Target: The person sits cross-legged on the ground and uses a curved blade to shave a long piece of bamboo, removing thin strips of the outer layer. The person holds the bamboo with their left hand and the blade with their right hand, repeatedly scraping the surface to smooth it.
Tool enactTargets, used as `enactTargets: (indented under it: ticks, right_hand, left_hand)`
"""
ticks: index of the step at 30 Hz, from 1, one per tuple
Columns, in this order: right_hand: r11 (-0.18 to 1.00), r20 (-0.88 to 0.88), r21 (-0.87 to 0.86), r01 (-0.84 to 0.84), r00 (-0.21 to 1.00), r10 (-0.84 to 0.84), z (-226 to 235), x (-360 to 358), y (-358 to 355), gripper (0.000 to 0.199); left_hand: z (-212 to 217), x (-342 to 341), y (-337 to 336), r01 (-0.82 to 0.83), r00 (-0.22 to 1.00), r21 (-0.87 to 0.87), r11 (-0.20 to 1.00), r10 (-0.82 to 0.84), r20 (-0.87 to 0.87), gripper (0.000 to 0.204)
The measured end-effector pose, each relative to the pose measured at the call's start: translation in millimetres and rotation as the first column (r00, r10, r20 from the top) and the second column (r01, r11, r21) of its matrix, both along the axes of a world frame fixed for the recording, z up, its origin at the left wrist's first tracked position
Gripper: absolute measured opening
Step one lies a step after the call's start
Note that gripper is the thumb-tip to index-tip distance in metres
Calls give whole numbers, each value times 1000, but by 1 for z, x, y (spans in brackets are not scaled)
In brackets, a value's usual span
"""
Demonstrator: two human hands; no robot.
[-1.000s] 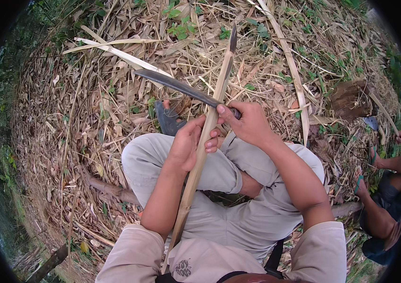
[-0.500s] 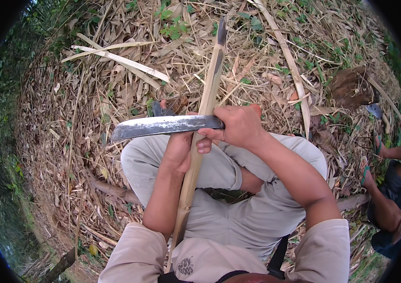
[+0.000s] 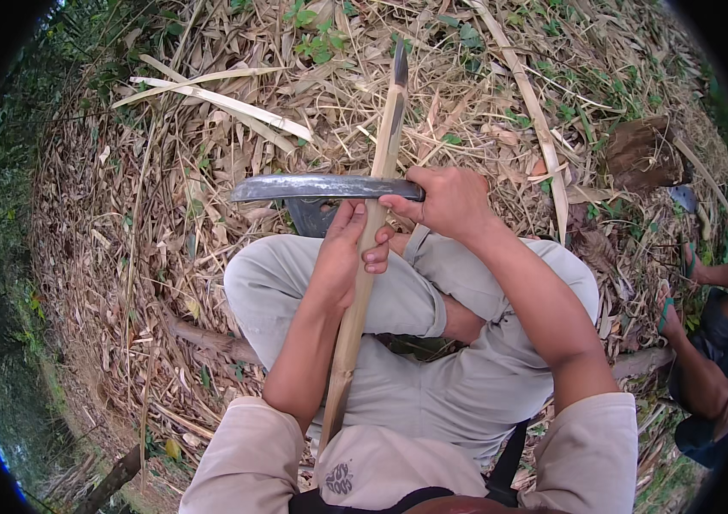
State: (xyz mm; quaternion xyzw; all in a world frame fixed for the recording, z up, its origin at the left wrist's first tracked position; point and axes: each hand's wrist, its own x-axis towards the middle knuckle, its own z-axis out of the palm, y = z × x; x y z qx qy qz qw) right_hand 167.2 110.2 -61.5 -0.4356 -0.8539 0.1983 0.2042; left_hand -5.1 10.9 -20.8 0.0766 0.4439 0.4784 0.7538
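A long split bamboo strip point(image 3: 348, 351) slants from my waist up past my crossed legs, its far tip dark. My left hand point(image 3: 355, 248) wraps around it from below, just nearer than the blade. In my right hand point(image 3: 449, 201) is a machete point(image 3: 321, 186), held near the base of its blade, with the thumb close to the bamboo. Its handle is hidden inside my fist. The broad grey blade lies across the bamboo and points left, its flat side tipped so that it looks narrow.
Dry leaves cover the ground. Pale bamboo strips point(image 3: 227, 104) lie crossed at the far left, and a longer strip point(image 3: 531, 103) lies at the far right. A wooden stump point(image 3: 642, 154) stands beyond my right knee. Another person's leg point(image 3: 694, 360) in a green sandal shows at the right edge.
My right hand and the machete have moved away from me along the bamboo. The blade has tilted and looks thinner. My left hand keeps its grip, slightly shifted.
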Motion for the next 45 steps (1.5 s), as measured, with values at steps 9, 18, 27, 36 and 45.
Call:
enactTargets:
  ticks: [9,18,27,36,45]
  right_hand:
    - [988,61,116,105,992,-112,-8,15,29,67]
    - [649,-356,-651,393,598,-718,25,63,74,68]
    - [1000,-16,-11,-13,1000,13,35,0,-5,65]
    - [989,109,-29,146,984,-142,2,18,32,73]
    - [546,-223,-756,362,641,-734,14,62,68,69]
  left_hand:
    - [2,-1,-3,28,999,-20,999,-29,-29,15]
    - [15,-1,-3,73,997,1,997,-73,16,24]
    - [10,3,3,120,969,-55,991,-129,-210,24]
    - [8,6,-6,180,930,-72,981,-194,-313,34]
    - [5,9,-8,123,981,54,991,-113,-161,26]
